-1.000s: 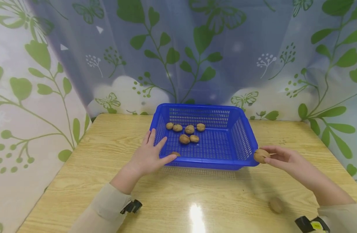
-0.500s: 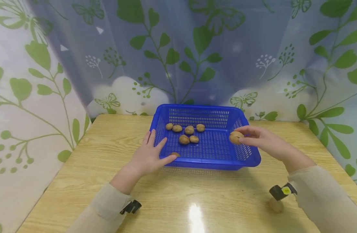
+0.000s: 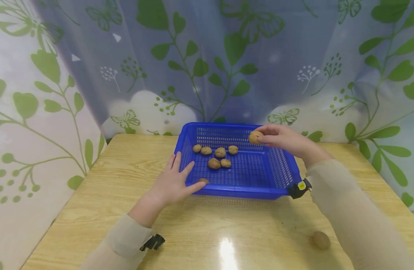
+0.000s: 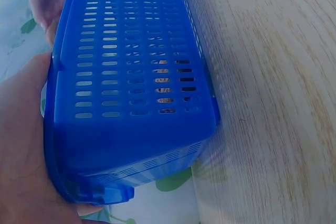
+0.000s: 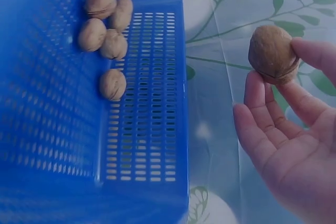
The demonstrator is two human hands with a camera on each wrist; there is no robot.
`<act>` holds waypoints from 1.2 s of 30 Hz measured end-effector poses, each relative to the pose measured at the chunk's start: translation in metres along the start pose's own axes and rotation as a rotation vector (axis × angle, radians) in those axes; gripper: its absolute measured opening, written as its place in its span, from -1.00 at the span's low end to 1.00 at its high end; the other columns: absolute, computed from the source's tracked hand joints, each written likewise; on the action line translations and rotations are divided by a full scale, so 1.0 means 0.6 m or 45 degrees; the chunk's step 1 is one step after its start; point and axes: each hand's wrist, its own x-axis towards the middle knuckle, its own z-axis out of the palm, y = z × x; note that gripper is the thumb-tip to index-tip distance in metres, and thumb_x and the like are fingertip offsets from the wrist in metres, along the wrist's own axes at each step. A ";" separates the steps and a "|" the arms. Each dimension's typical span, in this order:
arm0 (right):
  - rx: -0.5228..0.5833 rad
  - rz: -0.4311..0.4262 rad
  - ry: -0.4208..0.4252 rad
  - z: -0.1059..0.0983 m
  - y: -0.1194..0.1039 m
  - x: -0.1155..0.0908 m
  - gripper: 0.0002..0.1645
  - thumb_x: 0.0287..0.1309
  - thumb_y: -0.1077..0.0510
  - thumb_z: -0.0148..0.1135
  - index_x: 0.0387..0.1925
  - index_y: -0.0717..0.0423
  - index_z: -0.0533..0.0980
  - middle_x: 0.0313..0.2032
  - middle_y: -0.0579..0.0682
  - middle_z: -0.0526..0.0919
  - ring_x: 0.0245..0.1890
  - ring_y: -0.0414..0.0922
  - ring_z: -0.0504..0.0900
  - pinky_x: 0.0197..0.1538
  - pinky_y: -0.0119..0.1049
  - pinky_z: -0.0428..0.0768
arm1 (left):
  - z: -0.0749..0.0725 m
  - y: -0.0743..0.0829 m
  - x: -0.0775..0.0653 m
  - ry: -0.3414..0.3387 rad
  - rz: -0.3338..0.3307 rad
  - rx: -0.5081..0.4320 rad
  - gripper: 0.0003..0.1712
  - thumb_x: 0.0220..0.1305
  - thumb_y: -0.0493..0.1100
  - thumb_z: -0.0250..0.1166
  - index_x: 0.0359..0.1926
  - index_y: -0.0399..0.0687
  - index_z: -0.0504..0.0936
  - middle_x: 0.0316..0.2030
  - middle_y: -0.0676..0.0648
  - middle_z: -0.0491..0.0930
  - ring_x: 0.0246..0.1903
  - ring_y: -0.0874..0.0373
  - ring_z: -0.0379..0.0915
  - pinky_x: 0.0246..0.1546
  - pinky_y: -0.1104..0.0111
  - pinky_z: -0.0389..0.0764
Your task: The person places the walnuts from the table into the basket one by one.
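A blue plastic basket point(image 3: 242, 190) with slotted walls stands on the wooden table. Several walnuts point(image 3: 220, 152) lie on its floor, mostly toward the back left; one close to the front left is partly hidden by the rim. My left hand point(image 3: 171, 183) rests on the basket's front left corner with its fingers spread straight over the rim. Over the back right part of the basket, my right hand point(image 3: 291, 141) pinches a walnut point(image 5: 273, 53) between thumb and fingertips. The right wrist view shows that nut held above rim height, its other fingers loosely bent.
Another walnut point(image 3: 321, 240) lies on the table point(image 3: 193, 232) at the front right, beside the right sleeve. Behind the table hangs a curtain point(image 3: 207, 67) printed with leaves and butterflies, close to the basket's back edge.
My right hand has carried the walnut from outside the basket's right front corner leftward and back, over the basket's inside. The left hand and the basket stay in place.
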 end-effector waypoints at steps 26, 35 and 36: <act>0.262 0.147 0.012 0.017 0.114 0.097 -0.43 0.34 0.16 0.01 0.24 0.43 0.20 -0.12 -0.02 0.49 -0.19 -0.19 0.50 0.15 -0.04 0.36 | 0.009 0.005 0.000 0.038 0.019 0.003 0.02 0.15 0.54 -0.14 0.38 -0.09 0.22 0.39 -0.41 -0.30 0.37 -0.29 -0.45 0.16 -0.14 0.18; 0.222 0.196 -0.105 0.025 0.120 0.112 -0.49 0.33 0.15 0.04 0.18 0.41 0.26 -0.14 0.01 0.51 -0.14 -0.06 0.50 0.17 0.06 0.33 | 0.011 -0.006 0.004 0.045 0.016 0.022 0.02 0.15 0.54 -0.15 0.38 -0.09 0.21 0.39 -0.41 -0.28 0.36 -0.30 -0.42 0.14 -0.15 0.22; 0.225 0.193 -0.099 0.025 0.120 0.113 -0.49 0.34 0.14 0.03 0.18 0.41 0.26 -0.14 0.02 0.50 -0.11 -0.03 0.50 0.17 0.05 0.33 | 0.011 -0.006 0.004 0.044 0.014 0.020 0.02 0.15 0.54 -0.15 0.38 -0.09 0.22 0.39 -0.41 -0.28 0.36 -0.30 -0.42 0.13 -0.15 0.22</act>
